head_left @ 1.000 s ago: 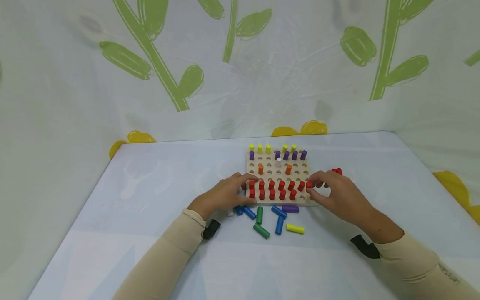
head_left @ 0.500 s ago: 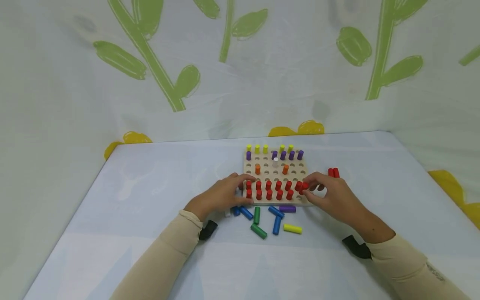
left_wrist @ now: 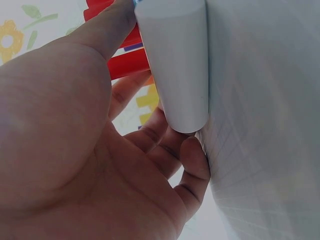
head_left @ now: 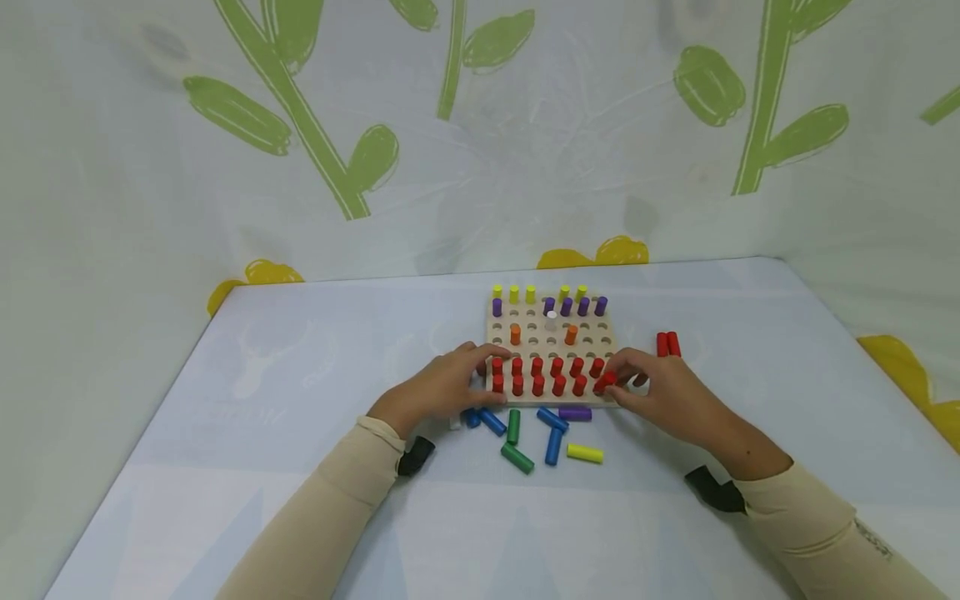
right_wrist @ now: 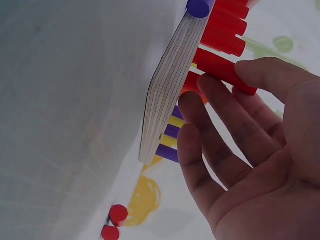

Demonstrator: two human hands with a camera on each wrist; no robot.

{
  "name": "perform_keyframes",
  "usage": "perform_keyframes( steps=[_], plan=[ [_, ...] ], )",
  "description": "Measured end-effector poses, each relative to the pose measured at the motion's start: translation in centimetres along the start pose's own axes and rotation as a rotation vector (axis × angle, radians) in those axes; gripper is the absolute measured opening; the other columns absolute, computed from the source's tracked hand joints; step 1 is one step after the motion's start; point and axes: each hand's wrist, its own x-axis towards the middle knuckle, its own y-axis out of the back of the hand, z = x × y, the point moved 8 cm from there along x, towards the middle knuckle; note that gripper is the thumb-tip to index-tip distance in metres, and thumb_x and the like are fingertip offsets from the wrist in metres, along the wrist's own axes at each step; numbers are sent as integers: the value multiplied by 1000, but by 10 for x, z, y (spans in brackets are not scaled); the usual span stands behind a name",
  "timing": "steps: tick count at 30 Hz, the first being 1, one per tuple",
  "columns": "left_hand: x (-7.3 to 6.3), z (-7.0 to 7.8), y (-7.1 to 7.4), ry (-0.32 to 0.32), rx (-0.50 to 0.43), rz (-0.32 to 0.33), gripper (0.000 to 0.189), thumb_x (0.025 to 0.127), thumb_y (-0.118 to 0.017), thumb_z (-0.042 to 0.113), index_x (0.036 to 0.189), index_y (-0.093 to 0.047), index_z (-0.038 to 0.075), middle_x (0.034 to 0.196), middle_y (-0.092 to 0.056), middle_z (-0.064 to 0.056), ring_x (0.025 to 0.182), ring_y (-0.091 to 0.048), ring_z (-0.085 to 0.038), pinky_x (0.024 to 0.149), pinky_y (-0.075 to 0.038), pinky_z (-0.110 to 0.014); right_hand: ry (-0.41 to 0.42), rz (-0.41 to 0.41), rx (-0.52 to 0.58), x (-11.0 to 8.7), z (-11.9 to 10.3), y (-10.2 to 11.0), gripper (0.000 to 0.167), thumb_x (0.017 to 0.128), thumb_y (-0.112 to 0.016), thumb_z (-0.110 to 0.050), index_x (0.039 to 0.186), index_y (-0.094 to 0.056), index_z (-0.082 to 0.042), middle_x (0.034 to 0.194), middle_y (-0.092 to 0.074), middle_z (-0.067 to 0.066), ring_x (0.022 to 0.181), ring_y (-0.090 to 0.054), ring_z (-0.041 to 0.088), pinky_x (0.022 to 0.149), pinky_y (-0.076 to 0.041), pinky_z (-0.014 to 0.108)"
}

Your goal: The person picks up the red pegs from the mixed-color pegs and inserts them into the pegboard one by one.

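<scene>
A wooden pegboard [head_left: 555, 403] lies on the table, with two rows of red pegs along its near side. My left hand [head_left: 442, 387] grips its left edge, thumb at the near corner and index finger farther back. In the left wrist view the other fingers [left_wrist: 195, 170] curl low beside the table. Between the thumb and fingers of my right hand [head_left: 663, 392] is a red peg [head_left: 604, 382], pinched and tilted over the right end of the nearest row. The right wrist view shows this peg [right_wrist: 220, 69] slanting against the board, its lower end at the surface.
Yellow pegs [head_left: 531, 293], purple pegs [head_left: 583, 307], orange pegs [head_left: 572, 334] and a white peg [head_left: 551, 320] stand farther back. In front lie loose blue pegs [head_left: 553, 447], green pegs [head_left: 517, 458], a yellow peg [head_left: 585, 453] and a purple peg [head_left: 575, 413]. Two red pegs [head_left: 667, 343] lie right.
My right hand has brought the red peg left and nearer, from the board's right edge to the end of the nearest row. The left hand has stayed at the board's left edge.
</scene>
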Motion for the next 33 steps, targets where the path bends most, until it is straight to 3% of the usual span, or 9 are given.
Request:
perform_keyframes(
  steps=[15,33],
  plan=[
    [1,2,1,-12,3,-2,69,87,-76,44,147,-42,42,123,-54,-1,105,-55,-19,100,-51,-44,-44,-22,-11,-1,2,-3,25,86,-79,-14,108,-68,-14,95,-75,-3,90,-68,15,81,-60,38],
    [-2,-1,0,-12,-14,-1,69,86,-77,44,147,-43,41,120,-55,1,102,-55,-18,97,-53,-42,-58,-69,-13,-1,1,-9,24,88,-77,-14,110,-68,-13,97,-73,-2,90,-68,13,80,-60,33]
  ],
)
